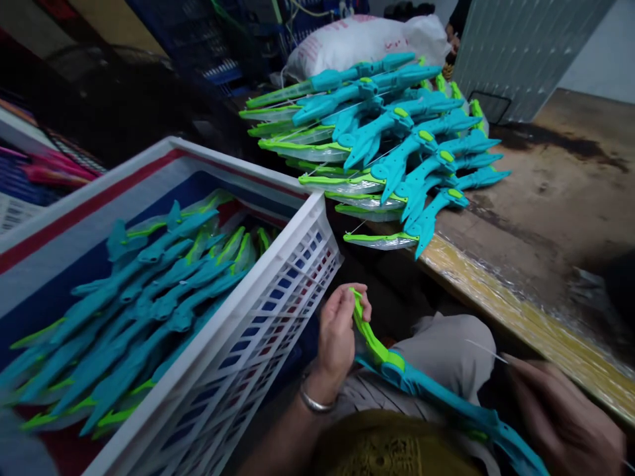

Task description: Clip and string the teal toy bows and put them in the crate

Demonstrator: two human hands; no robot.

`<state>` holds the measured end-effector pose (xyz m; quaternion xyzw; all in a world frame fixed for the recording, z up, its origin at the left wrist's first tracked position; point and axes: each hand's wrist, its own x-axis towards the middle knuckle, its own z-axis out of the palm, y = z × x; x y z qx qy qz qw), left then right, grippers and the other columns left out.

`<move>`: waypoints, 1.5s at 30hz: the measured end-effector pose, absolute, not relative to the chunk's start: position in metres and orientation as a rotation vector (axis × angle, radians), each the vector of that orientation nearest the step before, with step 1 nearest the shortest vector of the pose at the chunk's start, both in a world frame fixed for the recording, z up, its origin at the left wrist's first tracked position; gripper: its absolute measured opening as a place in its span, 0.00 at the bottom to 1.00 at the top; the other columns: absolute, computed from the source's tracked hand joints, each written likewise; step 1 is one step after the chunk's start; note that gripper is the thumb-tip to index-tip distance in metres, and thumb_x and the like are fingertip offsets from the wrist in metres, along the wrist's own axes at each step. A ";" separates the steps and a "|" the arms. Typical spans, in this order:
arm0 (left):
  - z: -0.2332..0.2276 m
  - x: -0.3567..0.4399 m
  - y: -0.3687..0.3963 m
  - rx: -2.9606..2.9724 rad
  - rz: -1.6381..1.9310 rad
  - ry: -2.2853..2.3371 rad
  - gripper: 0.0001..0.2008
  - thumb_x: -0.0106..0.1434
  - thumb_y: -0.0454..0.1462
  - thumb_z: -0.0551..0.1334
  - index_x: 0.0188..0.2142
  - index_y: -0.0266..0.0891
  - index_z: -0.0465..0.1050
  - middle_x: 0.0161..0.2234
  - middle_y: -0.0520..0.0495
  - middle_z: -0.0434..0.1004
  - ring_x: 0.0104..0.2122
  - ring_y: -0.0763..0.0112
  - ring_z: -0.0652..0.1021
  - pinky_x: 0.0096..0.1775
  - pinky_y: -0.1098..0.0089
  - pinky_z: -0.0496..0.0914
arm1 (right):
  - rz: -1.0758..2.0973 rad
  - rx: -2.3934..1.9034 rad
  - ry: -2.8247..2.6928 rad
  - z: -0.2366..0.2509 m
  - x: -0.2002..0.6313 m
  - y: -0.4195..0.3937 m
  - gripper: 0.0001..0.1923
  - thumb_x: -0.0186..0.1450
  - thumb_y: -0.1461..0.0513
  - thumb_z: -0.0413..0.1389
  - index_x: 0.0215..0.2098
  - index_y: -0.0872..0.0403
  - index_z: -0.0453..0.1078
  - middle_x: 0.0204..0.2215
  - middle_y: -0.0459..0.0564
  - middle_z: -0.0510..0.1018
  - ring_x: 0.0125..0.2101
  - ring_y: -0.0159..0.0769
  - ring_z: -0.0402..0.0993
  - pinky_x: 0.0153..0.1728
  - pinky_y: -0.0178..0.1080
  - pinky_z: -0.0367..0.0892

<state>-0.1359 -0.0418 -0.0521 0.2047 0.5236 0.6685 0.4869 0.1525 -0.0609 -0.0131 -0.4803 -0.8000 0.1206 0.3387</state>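
At six o'clock, the left hand [340,330] grips the bow [436,393]; at four, the right hand [565,406] (blurred) pinches a string [486,350], which could slip free should that hold slacken.

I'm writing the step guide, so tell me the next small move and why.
Probably bring the white cord toward the green limb: the left hand grips that limb's tip, while the cord, in the right hand, stands apart from it.
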 end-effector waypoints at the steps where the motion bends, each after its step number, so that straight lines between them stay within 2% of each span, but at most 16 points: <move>1: -0.044 -0.128 -0.048 0.546 1.642 1.210 0.21 0.66 0.54 0.67 0.38 0.37 0.78 0.29 0.50 0.72 0.25 0.75 0.72 0.30 0.72 0.65 | 0.344 -1.139 -2.141 -0.009 0.135 -0.056 0.08 0.76 0.62 0.55 0.43 0.54 0.76 0.32 0.48 0.79 0.27 0.30 0.78 0.26 0.30 0.70; 2: -0.038 -0.122 -0.054 0.597 1.670 1.137 0.19 0.68 0.53 0.66 0.39 0.37 0.78 0.29 0.50 0.72 0.25 0.75 0.72 0.30 0.72 0.64 | 0.408 -1.017 -2.176 -0.003 0.116 -0.051 0.07 0.75 0.67 0.54 0.46 0.55 0.75 0.32 0.49 0.78 0.27 0.30 0.77 0.26 0.30 0.69; 4: -0.028 -0.115 -0.065 0.684 1.740 0.976 0.17 0.71 0.50 0.63 0.38 0.39 0.77 0.30 0.51 0.69 0.25 0.75 0.71 0.29 0.72 0.64 | 0.565 -0.822 -2.197 0.009 0.081 -0.042 0.14 0.72 0.73 0.52 0.52 0.57 0.74 0.30 0.48 0.76 0.26 0.30 0.75 0.26 0.31 0.67; 9: -0.020 -0.124 -0.078 0.706 1.765 0.737 0.18 0.72 0.51 0.59 0.34 0.41 0.69 0.26 0.54 0.60 0.24 0.73 0.63 0.27 0.72 0.62 | 0.801 -0.603 -2.175 0.032 0.035 -0.045 0.23 0.70 0.74 0.49 0.60 0.61 0.71 0.25 0.44 0.68 0.23 0.30 0.67 0.22 0.32 0.60; 12: -0.019 -0.130 -0.081 0.714 1.750 0.660 0.18 0.71 0.51 0.57 0.31 0.42 0.61 0.23 0.55 0.55 0.23 0.73 0.60 0.28 0.71 0.60 | 0.861 -0.613 -2.184 0.035 0.033 -0.053 0.20 0.71 0.73 0.51 0.60 0.60 0.72 0.27 0.46 0.71 0.25 0.30 0.70 0.25 0.32 0.64; 17: -0.020 -0.135 -0.082 0.846 1.707 0.540 0.20 0.70 0.52 0.57 0.29 0.42 0.56 0.21 0.56 0.55 0.22 0.72 0.61 0.30 0.68 0.62 | 0.774 -0.658 -2.272 0.035 0.033 -0.059 0.16 0.76 0.68 0.50 0.58 0.61 0.73 0.27 0.49 0.74 0.28 0.34 0.73 0.27 0.35 0.68; 23: -0.021 -0.138 -0.081 0.849 1.641 0.523 0.22 0.68 0.54 0.59 0.28 0.43 0.56 0.19 0.55 0.55 0.22 0.70 0.62 0.31 0.66 0.62 | 0.697 -0.690 -2.309 0.036 0.025 -0.060 0.16 0.79 0.66 0.46 0.54 0.61 0.75 0.23 0.45 0.68 0.22 0.31 0.67 0.23 0.36 0.60; 27: -0.023 -0.136 -0.082 0.840 1.666 0.507 0.21 0.68 0.53 0.58 0.28 0.43 0.56 0.20 0.54 0.57 0.22 0.70 0.61 0.31 0.66 0.61 | 0.613 -0.667 -2.324 0.034 0.021 -0.058 0.19 0.80 0.65 0.44 0.55 0.62 0.76 0.21 0.44 0.64 0.21 0.29 0.64 0.22 0.36 0.58; 33: -0.025 -0.137 -0.082 0.853 1.632 0.509 0.21 0.69 0.52 0.58 0.28 0.42 0.56 0.21 0.54 0.59 0.22 0.70 0.62 0.31 0.65 0.62 | 0.583 -0.671 -2.325 0.027 0.021 -0.062 0.17 0.79 0.68 0.46 0.58 0.63 0.74 0.22 0.43 0.64 0.23 0.30 0.66 0.24 0.36 0.60; 37: -0.024 -0.138 -0.080 0.879 1.635 0.500 0.19 0.70 0.51 0.56 0.29 0.43 0.56 0.22 0.53 0.58 0.23 0.70 0.63 0.31 0.65 0.61 | 0.578 -0.669 -2.310 0.023 0.022 -0.065 0.18 0.79 0.68 0.45 0.61 0.61 0.72 0.24 0.44 0.68 0.27 0.32 0.71 0.27 0.36 0.66; 45: -0.023 -0.137 -0.078 0.946 1.622 0.467 0.19 0.70 0.50 0.55 0.29 0.42 0.56 0.22 0.53 0.58 0.22 0.70 0.63 0.30 0.66 0.61 | 0.605 -0.577 -2.336 0.025 0.020 -0.059 0.16 0.79 0.68 0.46 0.58 0.61 0.72 0.24 0.43 0.70 0.29 0.32 0.74 0.30 0.35 0.72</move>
